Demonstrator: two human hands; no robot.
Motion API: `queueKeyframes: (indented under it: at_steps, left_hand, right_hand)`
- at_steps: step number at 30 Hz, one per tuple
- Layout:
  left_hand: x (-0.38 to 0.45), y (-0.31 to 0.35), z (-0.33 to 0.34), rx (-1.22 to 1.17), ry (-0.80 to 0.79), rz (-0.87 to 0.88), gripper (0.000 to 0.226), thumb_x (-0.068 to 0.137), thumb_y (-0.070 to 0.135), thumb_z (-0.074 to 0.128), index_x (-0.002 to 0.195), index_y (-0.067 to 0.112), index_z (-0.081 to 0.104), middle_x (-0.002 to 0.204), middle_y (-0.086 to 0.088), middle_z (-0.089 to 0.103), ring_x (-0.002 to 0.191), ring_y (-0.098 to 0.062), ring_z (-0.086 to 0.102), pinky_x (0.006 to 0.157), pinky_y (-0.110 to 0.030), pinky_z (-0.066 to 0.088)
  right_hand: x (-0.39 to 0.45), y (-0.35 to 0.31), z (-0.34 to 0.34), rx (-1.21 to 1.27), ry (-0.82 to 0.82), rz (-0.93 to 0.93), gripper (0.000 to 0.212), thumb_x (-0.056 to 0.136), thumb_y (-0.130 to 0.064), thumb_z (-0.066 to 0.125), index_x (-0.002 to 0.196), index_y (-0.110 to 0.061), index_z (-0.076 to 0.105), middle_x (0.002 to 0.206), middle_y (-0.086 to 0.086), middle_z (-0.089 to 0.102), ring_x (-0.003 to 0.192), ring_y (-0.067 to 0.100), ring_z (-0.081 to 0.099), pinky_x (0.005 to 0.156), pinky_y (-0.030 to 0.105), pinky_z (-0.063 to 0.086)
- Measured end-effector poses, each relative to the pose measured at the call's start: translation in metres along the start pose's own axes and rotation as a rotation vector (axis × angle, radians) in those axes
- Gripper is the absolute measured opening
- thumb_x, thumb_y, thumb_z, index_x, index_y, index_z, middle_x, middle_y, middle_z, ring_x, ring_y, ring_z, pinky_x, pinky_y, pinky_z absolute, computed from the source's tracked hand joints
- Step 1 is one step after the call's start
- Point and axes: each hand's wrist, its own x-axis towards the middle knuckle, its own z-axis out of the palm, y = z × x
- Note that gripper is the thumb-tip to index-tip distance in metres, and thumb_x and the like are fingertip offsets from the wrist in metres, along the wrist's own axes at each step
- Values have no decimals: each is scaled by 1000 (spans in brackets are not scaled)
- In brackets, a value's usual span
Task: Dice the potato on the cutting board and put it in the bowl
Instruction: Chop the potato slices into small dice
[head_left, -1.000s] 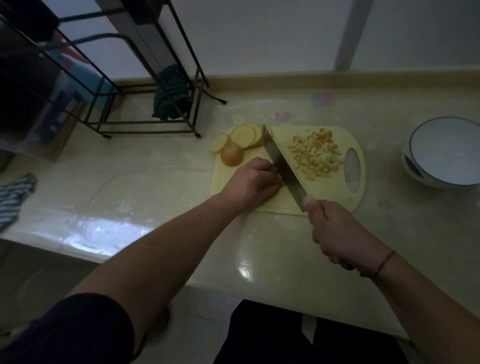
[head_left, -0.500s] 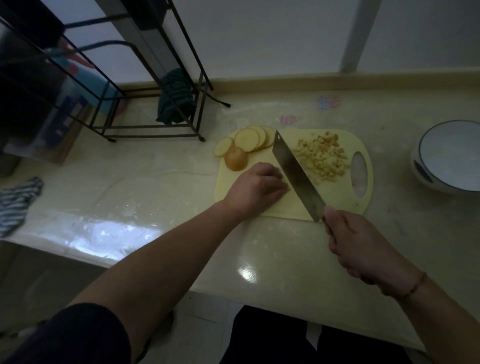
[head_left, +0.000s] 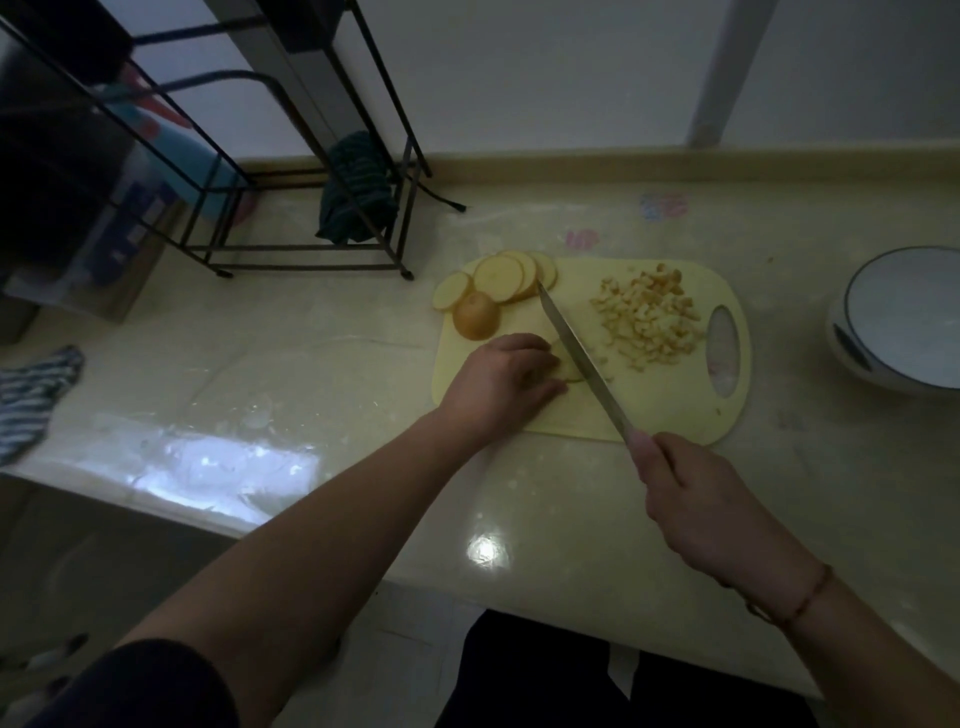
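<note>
Left hand (head_left: 506, 382) curled over slice (head_left: 569, 369) on board (head_left: 670, 410). Right hand (head_left: 696, 499) gripping knife (head_left: 579, 353), now lowered onto slice (raised before): next cut underway. Dice (head_left: 649, 317) beyond blade; bowl (head_left: 904, 317) far right, unfilled.

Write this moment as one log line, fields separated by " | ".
left hand holds potato slice | right hand grips knife, cutting | diced pile on cutting board | bowl empty
</note>
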Motion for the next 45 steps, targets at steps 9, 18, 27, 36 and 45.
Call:
queueKeyframes:
  at_steps: [9, 18, 27, 36, 45]
  left_hand:
    - [1, -1, -1, 163, 46, 199, 32, 86, 33, 73, 102, 5, 75, 112, -14, 68, 96, -31, 64, 75, -40, 56]
    - [11, -5, 2, 162, -23, 344, 15, 87, 16, 71, 95, 6, 78, 95, -14, 69, 87, -32, 64, 65, -41, 54]
    - [11, 1, 4, 137, -12, 271, 20, 85, 20, 65, 92, 8, 79, 90, -11, 71, 76, -32, 64, 60, -35, 52]
    - [8, 9, 4, 126, 15, 223, 26, 85, 25, 60, 93, 10, 80, 95, -9, 73, 76, -30, 65, 65, -28, 49]
    - [9, 9, 4, 114, 10, 202, 22, 88, 25, 65, 88, 9, 79, 93, -9, 71, 78, -26, 65, 65, -31, 53]
  right_hand:
    - [-3, -2, -3, 40, 13, 34, 56, 95, -55, 34, 74, -7, 53, 63, 9, 59, 52, 15, 50, 54, 30, 40]
    - [-5, -6, 1, -20, 14, -1, 54, 97, -50, 34, 72, -7, 52, 63, 7, 59, 60, 18, 56, 62, 37, 44]
    - [-14, -2, 4, -82, -8, -27, 45, 98, -48, 29, 74, -17, 52, 66, -2, 57, 68, 12, 55, 64, 32, 36]
    - [18, -11, 12, -147, -9, -43, 44, 102, -44, 29, 71, -16, 46, 69, 0, 52, 65, 13, 49, 63, 31, 30]
    - [15, 0, -7, 140, -47, 147, 56, 95, -60, 28, 76, -11, 48, 60, 9, 51, 40, 21, 43, 41, 29, 39]
